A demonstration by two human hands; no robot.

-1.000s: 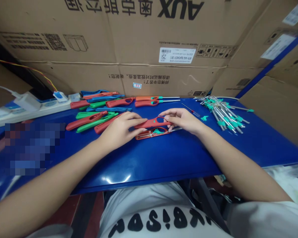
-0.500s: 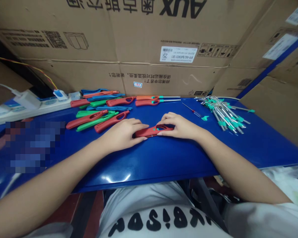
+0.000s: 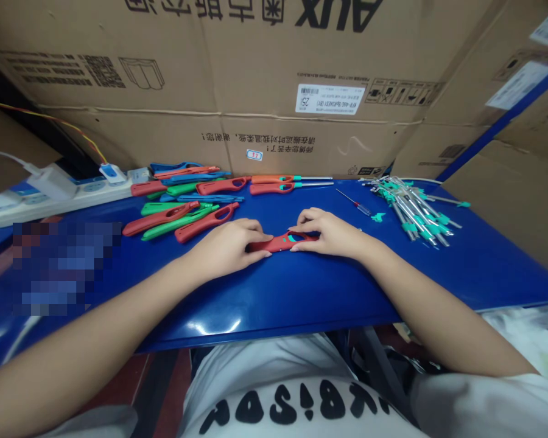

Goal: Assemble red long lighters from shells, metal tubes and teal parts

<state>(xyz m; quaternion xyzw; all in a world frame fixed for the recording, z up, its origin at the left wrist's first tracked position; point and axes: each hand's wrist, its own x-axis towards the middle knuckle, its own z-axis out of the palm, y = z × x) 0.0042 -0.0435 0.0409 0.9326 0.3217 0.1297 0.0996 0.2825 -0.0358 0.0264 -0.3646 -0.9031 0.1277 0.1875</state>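
A red lighter body (image 3: 281,243) with a green trigger lies across the middle of the blue table, gripped at both ends. My left hand (image 3: 235,246) closes thumb and fingers around its left end. On the other end, by the finger loop, my right hand (image 3: 326,232) pinches with thumb and fingertips. Beyond my hands, an assembled red lighter (image 3: 270,188) with a metal tube lies beside an orange one (image 3: 271,179). Left of these is a pile of red, green and blue lighter handles (image 3: 159,220).
A bundle of metal tubes with green triggers (image 3: 411,210) lies at the right. A screwdriver (image 3: 361,208) and a loose green piece (image 3: 377,217) are next to it. A white power strip (image 3: 91,193) runs along the left, and cardboard (image 3: 256,91) stands behind the blue table (image 3: 301,298).
Both hands keep their hold on the red lighter body. It has turned slightly, and more of its green trigger shows now.
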